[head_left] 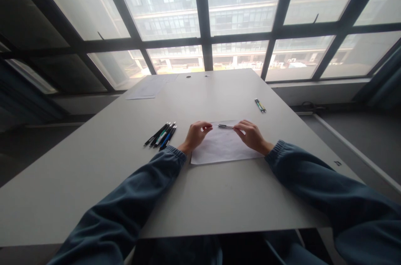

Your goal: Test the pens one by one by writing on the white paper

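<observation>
Above a white sheet of paper point(224, 150), my right hand point(251, 135) pinches one end of a dark pen point(224, 126) with a silvery sheen. The pen lies nearly level and points toward my left hand point(196, 135). The thumb and fingertips of that left hand are pressed together just left of the pen's other end, with a small gap between. Whatever they may hold is too small to make out. Left of my left wrist lies a loose bunch of several pens point(161, 135), black, green, white and blue.
On the right side of the white table point(103, 165) lie a few slim pens point(260, 105), greenish and yellow. More paper point(145, 89) rests at the far left. A small round dark fitting point(188, 76) sits near the far edge, before tall windows point(238, 2).
</observation>
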Available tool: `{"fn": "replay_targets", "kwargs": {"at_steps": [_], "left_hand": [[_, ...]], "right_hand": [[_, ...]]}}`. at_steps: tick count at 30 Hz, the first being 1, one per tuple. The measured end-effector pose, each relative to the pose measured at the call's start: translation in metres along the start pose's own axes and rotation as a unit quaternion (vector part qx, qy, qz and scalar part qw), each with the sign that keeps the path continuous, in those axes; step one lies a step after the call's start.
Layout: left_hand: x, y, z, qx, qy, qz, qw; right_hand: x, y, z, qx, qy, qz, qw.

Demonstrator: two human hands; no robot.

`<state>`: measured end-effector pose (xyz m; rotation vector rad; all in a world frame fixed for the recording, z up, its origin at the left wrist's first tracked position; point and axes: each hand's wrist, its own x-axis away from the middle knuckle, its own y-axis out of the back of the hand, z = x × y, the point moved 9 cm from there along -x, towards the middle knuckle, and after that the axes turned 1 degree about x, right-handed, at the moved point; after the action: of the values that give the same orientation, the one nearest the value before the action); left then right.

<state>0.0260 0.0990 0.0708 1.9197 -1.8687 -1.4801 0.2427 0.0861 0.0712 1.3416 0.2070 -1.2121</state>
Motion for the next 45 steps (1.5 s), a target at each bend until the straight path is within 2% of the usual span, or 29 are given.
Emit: {"fn": "replay_targets", "kwargs": {"at_steps": [3,7,24,34,41,45], "left_hand": [[0.001,0.005,-0.011,0.049,-0.017,-0.042,0.998],[0.003,0.006,-0.022,0.077,-0.033,-0.051,0.995],[0.004,0.001,-0.029,0.089,-0.042,-0.024,0.995],[0.007,-0.003,-0.032,0.084,-0.064,-0.007,0.994],[0.007,-0.006,-0.039,0.091,-0.117,0.007,0.989],[0.007,-0.008,-0.036,0.085,-0.113,0.01,0.99]], "right_hand": [[0.0,0.0,0.0,-0.004,0.001,0.002,1.0],[0.0,-0.001,0.002,-0.004,0.009,0.008,1.0],[0.0,-0.003,0.01,0.008,0.046,0.028,0.999],[0.001,-0.005,0.011,-0.001,0.059,0.035,0.998],[0.001,-0.005,0.013,0.002,0.065,0.038,0.997],[0.002,-0.006,0.012,-0.004,0.067,0.036,0.997]]}}
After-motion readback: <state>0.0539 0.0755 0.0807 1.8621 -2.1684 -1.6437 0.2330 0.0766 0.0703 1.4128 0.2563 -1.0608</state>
